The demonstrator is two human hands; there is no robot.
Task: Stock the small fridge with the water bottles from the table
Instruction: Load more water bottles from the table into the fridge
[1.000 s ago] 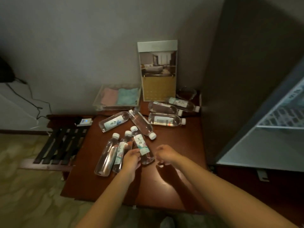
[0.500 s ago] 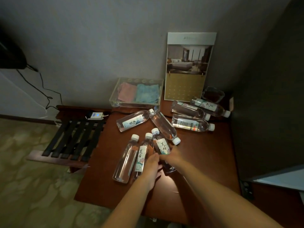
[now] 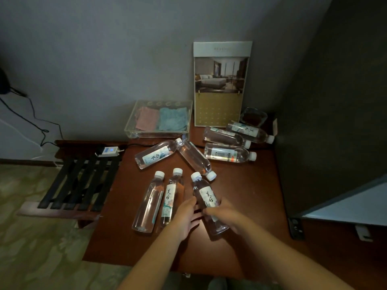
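Several clear water bottles with white caps lie on the brown table (image 3: 240, 197). My right hand (image 3: 225, 215) is closed around the lower half of one labelled bottle (image 3: 204, 195), which is tilted with its cap pointing away. My left hand (image 3: 186, 216) rests with spread fingers beside that bottle, over the base of another labelled bottle (image 3: 170, 195). A plain bottle (image 3: 149, 203) lies left of it. Two more bottles (image 3: 156, 153) (image 3: 195, 158) lie crossed in the middle, and three (image 3: 229, 153) at the back right. The fridge's dark side (image 3: 335, 101) and its open door edge (image 3: 345, 204) stand at right.
A clear tray (image 3: 134, 124) with pink and blue cloths sits at the table's back, next to an upright hotel card (image 3: 219, 84) and a glass dish (image 3: 253, 117). A slatted luggage rack (image 3: 79, 181) with a small white device (image 3: 109, 151) stands left of the table.
The view swung left, away from the fridge's inside. My right hand closed on the labelled bottle and shifted it to the right, away from the neighbouring bottles. My left hand stayed beside it.
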